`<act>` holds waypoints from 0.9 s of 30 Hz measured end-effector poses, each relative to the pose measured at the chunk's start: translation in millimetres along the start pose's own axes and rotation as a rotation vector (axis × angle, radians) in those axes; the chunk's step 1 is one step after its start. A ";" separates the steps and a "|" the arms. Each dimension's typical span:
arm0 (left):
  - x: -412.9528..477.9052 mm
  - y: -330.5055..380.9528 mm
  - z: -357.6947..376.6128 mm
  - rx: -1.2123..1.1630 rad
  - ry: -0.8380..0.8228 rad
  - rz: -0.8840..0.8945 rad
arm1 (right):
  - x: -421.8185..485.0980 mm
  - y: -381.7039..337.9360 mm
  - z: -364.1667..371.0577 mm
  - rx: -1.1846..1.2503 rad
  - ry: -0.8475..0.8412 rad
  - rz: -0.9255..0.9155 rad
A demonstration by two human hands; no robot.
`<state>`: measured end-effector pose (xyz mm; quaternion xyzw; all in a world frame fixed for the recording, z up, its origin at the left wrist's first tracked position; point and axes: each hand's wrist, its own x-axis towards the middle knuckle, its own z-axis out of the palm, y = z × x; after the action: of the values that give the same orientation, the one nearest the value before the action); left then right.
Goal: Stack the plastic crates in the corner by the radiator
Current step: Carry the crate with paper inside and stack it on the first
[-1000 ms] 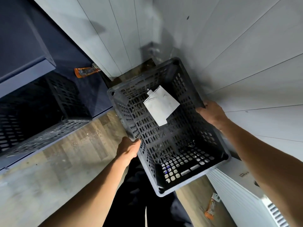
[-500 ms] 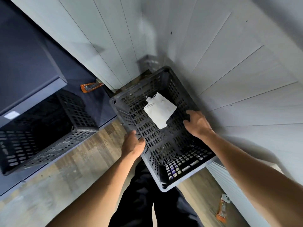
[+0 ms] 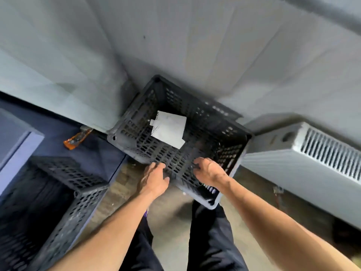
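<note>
Orange wrapper [image 3: 77,138] on blue shelf [image 3: 101,153]

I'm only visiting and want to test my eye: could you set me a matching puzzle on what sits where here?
Things: 1 white paper sheet; 2 white ribbed metal radiator; 3 orange plastic wrapper; 4 second black perforated plastic crate.
Places: A lower left; B inside the black perforated plastic corner crate; C right of the corner crate; D on the dark blue surface.
Pairs: 1-B, 2-C, 3-D, 4-A.
</note>
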<state>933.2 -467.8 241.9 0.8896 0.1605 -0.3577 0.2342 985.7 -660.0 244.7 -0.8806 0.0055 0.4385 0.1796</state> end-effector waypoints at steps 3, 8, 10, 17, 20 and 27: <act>7.4 -31.5 2.5 0.162 0.014 0.216 | -17.9 -9.7 47.7 0.075 0.017 0.104; 24.6 -71.9 -3.0 0.368 0.093 0.487 | -30.0 -23.4 125.0 0.015 0.111 0.162; 33.7 -77.7 -4.4 0.382 0.089 0.536 | -31.3 -23.3 137.3 0.026 0.205 0.157; 65.7 -97.5 20.2 0.543 0.201 0.707 | -15.6 1.9 164.6 0.004 0.411 0.162; 76.0 -91.6 27.4 0.653 0.274 0.752 | -12.5 12.4 174.9 -0.098 0.530 0.092; 92.8 -70.2 18.6 0.822 0.213 0.765 | -2.9 33.0 169.2 -0.158 0.521 0.032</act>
<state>955.3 -407.8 142.9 0.9336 -0.3026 -0.1886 -0.0355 848.0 -637.0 143.5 -0.9749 0.0310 0.1988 0.0958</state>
